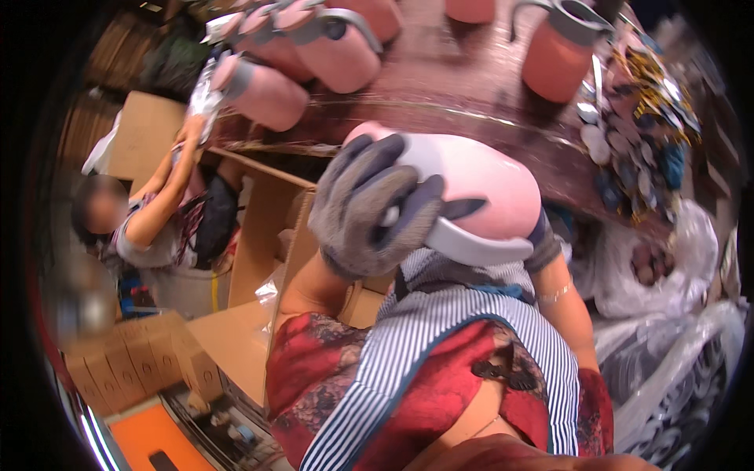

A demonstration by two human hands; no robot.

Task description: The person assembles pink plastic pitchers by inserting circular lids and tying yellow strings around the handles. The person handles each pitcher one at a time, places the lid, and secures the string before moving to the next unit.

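Gripping a pink jug over the striped apron, the gloved left hand clamps its white lid; the right hand is mostly hidden behind it, its grip impossible to tell.

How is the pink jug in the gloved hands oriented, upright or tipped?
Tipped. The pink jug lies on its side between the left hand and right hand, its grey handle sideways, unlike the upright jug on the table.

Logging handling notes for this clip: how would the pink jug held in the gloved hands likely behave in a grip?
The pink jug looks rigid and glossy, so probably slippery barehanded; the grey-gloved left hand likely helps there. Its rounded body would probably roll if laid sideways, as the jugs on the table lie. Its weight is hard to judge.
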